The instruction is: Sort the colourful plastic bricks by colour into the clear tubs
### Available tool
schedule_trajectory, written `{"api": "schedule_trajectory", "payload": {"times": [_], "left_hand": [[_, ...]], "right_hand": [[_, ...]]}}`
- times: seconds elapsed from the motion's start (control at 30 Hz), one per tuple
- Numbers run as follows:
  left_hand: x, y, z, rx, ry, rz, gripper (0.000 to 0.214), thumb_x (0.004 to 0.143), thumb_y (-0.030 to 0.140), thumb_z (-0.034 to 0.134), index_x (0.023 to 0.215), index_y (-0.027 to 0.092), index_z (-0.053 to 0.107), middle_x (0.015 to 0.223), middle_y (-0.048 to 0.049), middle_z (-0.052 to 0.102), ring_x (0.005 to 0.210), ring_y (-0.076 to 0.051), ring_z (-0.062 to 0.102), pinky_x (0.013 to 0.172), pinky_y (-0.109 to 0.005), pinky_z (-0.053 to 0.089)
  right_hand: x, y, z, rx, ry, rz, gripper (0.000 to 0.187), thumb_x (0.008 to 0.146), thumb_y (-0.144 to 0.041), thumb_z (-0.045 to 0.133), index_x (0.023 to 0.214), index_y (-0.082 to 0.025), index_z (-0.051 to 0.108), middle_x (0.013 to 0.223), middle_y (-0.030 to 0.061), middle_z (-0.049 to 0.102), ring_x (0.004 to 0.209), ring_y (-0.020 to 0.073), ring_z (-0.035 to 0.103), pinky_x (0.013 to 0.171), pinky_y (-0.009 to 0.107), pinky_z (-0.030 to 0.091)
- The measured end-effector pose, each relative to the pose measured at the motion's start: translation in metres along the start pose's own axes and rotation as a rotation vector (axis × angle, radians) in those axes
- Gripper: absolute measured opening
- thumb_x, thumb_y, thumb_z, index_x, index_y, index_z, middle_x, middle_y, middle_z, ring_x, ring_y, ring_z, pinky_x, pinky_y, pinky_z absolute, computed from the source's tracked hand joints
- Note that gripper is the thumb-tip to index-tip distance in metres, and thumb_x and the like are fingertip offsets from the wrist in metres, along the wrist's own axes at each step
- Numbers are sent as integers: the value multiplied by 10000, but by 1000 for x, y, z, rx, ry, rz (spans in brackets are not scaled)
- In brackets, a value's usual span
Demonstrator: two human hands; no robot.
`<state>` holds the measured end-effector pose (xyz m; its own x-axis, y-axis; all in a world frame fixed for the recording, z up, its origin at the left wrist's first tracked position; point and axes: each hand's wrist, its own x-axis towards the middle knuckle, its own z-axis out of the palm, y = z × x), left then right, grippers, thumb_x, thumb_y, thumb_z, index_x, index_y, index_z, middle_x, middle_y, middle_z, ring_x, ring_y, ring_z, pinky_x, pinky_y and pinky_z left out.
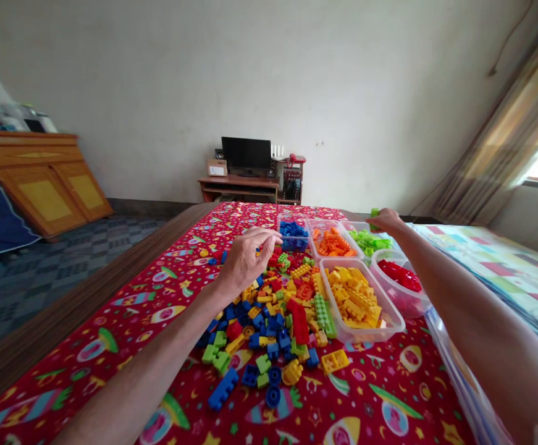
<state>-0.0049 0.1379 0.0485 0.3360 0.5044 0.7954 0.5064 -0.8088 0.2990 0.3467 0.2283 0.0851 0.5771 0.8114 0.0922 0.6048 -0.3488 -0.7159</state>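
A heap of mixed plastic building blocks lies on a red patterned cloth. My left hand hovers over the heap's far side, fingers pinched together near a small blue block; what it holds is hidden. My right hand reaches out above the tub of green blocks, closed on a green block. Beside it stand clear tubs of blue blocks, orange blocks, yellow blocks and red blocks.
The cloth covers a wooden table. A striped sheet lies to the right. At the far wall stands a desk with a monitor. A wooden cabinet is on the left, curtains on the right.
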Motion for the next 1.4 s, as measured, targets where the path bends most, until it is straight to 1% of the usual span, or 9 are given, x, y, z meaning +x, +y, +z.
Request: {"api": "schedule_trajectory", "payload": {"times": [0.13,0.23,0.43,0.57,0.73,0.8,1.0,1.23,1.4], "left_hand": [[1,-2,-2,16,-5,5,330,935,271,406,817,168,696,950,-58,719,916,-169,649,887,-292,477],[2,-4,-4,35,-6,19,331,935,270,402,824,165,696,941,-55,719,920,-166,645,892,-291,472],[7,-15,-20,106,1,-41,367,929,293,382,821,156,705,962,-60,720,936,-180,647,900,-290,469],[6,-33,-28,146,-192,-139,332,894,301,411,878,176,719,947,-37,733,908,-185,661,857,-272,490],[-2,-63,-20,301,-397,-245,304,828,225,443,932,177,725,997,-45,728,936,-200,655,906,-303,477],[-9,-72,-14,337,-459,-263,306,827,219,446,950,176,724,1000,-55,724,946,-207,651,920,-311,468],[-31,-85,4,416,-578,-256,402,822,372,570,1174,187,627,1160,-87,643,1110,-237,567,977,-331,430],[-38,-87,12,420,-624,-179,325,835,276,570,1144,195,634,1149,-81,621,1128,-219,541,1019,-321,394],[-35,-84,9,453,-628,-228,253,813,258,573,1040,214,673,1038,-65,622,1006,-201,600,915,-279,458]], "right_hand": [[6,-3,-5,-51,31,-43,408,758,-261,670,1063,-6,583,1002,181,590,821,220,638,603,316,559],[1,-8,-7,-72,37,-97,429,795,-249,620,1140,0,565,1074,213,558,788,207,651,636,332,549],[-42,-26,1,173,-65,-348,307,840,-171,536,1085,-5,617,816,142,644,641,95,624,637,255,508],[-97,-38,13,329,-292,-560,241,815,-203,559,984,-65,662,713,78,666,620,114,635,610,247,523],[-182,-45,29,-99,-577,-920,235,862,-255,489,814,-148,693,707,33,686,647,119,629,620,233,476],[-213,-47,33,-372,-548,-1006,233,873,-259,490,854,-147,694,796,68,701,744,155,646,663,255,468],[-270,-46,40,-817,-447,-974,272,894,-309,475,993,-131,655,949,135,695,872,254,662,705,331,487],[-279,-37,52,-838,-561,-1023,276,841,-119,450,1052,-153,624,981,111,687,902,227,655,693,285,474],[-273,-38,56,-710,-477,-1044,310,876,-107,366,1088,-167,585,953,94,672,855,200,640,684,274,449]]}}
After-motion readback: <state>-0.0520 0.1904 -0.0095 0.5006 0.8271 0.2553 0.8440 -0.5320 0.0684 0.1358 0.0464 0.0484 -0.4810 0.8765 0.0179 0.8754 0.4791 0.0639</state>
